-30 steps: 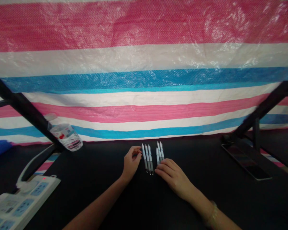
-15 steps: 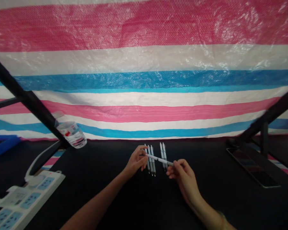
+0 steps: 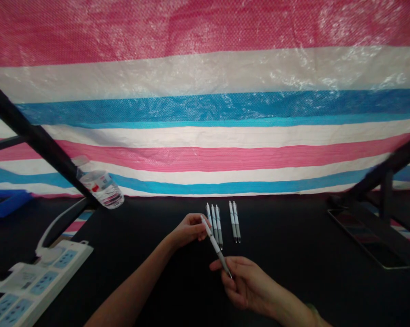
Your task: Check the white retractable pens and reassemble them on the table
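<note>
A white pen (image 3: 214, 244) is held off the black table between both hands. My left hand (image 3: 187, 229) pinches its upper end, and my right hand (image 3: 246, 284) closes its fingers round the tip end, nearer to me. On the table behind them lie three white pens (image 3: 215, 222) side by side, with two more pens (image 3: 234, 221) just to their right, all pointing away from me.
A water bottle (image 3: 101, 188) stands at the back left by a black frame bar. A white power strip (image 3: 27, 288) lies at the near left, a phone (image 3: 368, 238) at the right, and a blue tray (image 3: 3, 202) at far left. A striped tarp (image 3: 205, 113) hangs behind.
My right hand picked one pen from the right group and brought it toward me; my left hand took its other end. The pen has swung from nearly level to steeply slanted.
</note>
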Available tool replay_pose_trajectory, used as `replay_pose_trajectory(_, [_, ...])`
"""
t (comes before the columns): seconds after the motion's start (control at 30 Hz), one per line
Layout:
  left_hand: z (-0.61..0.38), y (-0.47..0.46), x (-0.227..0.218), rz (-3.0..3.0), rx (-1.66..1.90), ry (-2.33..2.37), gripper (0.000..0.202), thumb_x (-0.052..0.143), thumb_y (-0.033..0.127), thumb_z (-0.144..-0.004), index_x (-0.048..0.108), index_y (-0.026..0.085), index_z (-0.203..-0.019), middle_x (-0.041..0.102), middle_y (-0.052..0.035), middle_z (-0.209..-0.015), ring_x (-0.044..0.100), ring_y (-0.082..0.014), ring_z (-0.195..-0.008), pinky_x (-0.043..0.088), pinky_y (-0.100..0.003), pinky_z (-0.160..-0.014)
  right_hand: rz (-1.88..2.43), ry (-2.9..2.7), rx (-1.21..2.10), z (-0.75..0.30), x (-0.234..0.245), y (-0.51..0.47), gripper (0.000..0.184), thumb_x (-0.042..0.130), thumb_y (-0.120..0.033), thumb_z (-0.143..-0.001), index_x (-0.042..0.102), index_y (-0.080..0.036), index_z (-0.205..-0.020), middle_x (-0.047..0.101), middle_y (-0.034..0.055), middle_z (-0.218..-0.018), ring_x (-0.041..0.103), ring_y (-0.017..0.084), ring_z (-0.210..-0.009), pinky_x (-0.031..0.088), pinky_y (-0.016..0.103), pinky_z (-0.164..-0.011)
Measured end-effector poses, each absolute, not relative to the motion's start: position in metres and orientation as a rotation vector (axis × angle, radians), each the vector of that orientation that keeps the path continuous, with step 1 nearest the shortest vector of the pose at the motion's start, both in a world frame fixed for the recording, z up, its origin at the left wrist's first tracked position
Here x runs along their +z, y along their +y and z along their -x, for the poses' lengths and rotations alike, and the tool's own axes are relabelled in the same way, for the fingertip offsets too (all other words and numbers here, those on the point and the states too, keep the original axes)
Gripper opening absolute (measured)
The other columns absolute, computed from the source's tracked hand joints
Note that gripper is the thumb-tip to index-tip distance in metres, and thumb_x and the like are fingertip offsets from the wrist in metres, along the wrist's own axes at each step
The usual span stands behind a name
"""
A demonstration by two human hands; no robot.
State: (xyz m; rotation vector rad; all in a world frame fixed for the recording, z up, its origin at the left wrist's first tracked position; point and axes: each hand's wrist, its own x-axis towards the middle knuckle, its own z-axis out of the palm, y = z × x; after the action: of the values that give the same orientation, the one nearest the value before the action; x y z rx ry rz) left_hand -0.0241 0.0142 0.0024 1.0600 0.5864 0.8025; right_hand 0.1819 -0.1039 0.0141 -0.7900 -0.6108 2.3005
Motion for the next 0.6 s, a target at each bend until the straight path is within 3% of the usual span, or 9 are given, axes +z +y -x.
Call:
replay_pose_trajectory(0.2, [0.024, 0.015, 0.003, -1.049, 0.767, 0.553, 0.043, 0.087, 0.049, -0.06, 0.075, 0.011, -0.073, 0.059, -0.0014, -0.053, 0.047, -0.008, -0.042, 0.033, -0.02, -0.04, 0.666, -0.606, 2.445, -0.182, 0.024, -0.108, 0.043, 0.075, -0.048, -0.081, 0.07, -0.011, -0.102, 0.044, -0.0093, -0.052, 0.036, 0.004, -0.035, 0.018, 0.021, -0.038])
replay_pose_trajectory(0.37, [0.024, 0.014, 0.002, -1.061, 0.76, 0.579, 0.04, 0.086, 0.047, -0.059, 0.077, 0.01, -0.071, 0.061, -0.0032, -0.053, 0.046, -0.0081, -0.041, 0.031, -0.021, -0.039, 0.617, -0.595, 2.503, -0.18, 0.021, -0.112, 0.047, 0.076, -0.052, -0.08, 0.067, -0.011, -0.101, 0.039, -0.0111, -0.051, 0.032, 0.003, -0.035, 0.016, 0.021, -0.04])
replay_pose_trajectory(0.6, [0.026, 0.014, 0.001, -1.107, 0.748, 0.655, 0.032, 0.084, 0.041, -0.061, 0.078, 0.01, -0.065, 0.06, -0.0024, -0.045, 0.045, -0.0083, -0.035, 0.029, -0.02, -0.035, 0.737, -0.503, 2.539, -0.178, 0.017, -0.118, 0.043, 0.081, -0.053, -0.072, 0.057, -0.019, -0.079, 0.033, -0.0139, -0.044, 0.017, 0.001, -0.031, 0.005, 0.018, -0.034])
